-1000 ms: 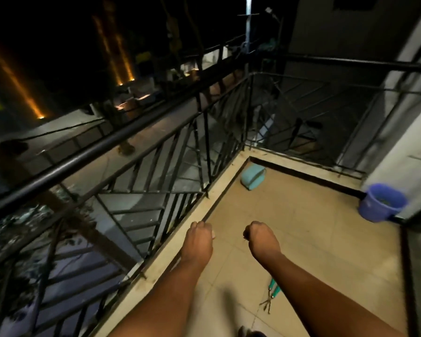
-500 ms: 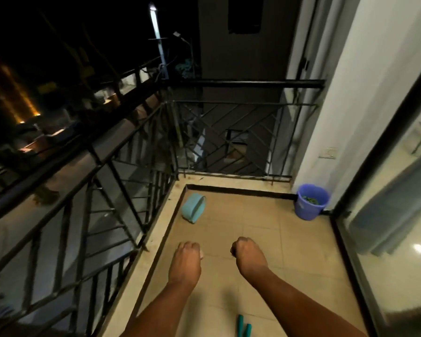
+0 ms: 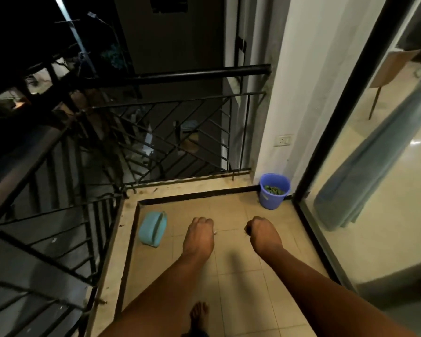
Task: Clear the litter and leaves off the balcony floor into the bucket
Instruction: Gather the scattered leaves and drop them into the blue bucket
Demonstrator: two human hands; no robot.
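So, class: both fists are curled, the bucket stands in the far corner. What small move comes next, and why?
Probably carry both hands forward to the blue plastic bucket: left hand shows a pale scrap, right hand something dark.

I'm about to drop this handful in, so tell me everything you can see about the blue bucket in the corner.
The blue bucket is a round, open-topped pail that looks like plastic, tapering slightly toward its base. It stands upright on the tiled floor in the far right corner, close to the white wall and the dark frame of the glass door. No lid shows. Green leaves already lie inside, below the rim. Neither hand touches it.
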